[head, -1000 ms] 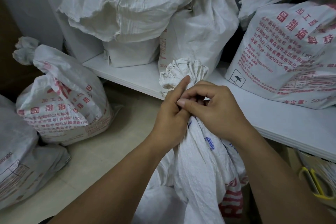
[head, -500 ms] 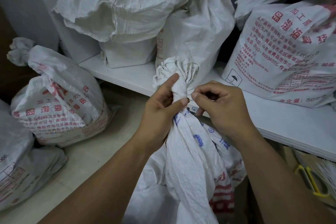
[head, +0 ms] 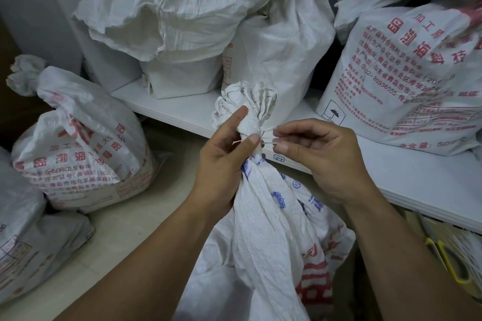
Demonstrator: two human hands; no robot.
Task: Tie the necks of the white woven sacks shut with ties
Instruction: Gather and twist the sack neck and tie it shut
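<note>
A white woven sack (head: 263, 216) with blue and red print stands in front of me, its neck gathered into a ruffled bunch (head: 245, 101). My left hand (head: 224, 159) grips the neck just below the bunch, thumb across the front and forefinger up along the ruffle. A thin pale tie (head: 267, 141) runs from the neck out to the right. My right hand (head: 320, 156) pinches the free end of that tie between thumb and fingertips, a little to the right of the neck.
A tied sack (head: 78, 138) with red print sits on the floor at left, another sack (head: 23, 242) at the left edge. A white shelf (head: 391, 180) carries several sacks, open ones at the back and a printed one (head: 407, 81) at right. Yellow-handled scissors (head: 448, 263) lie lower right.
My right hand has drawn away from the neck to the right, pulling the tie out taut. My left hand keeps its grip on the neck.
</note>
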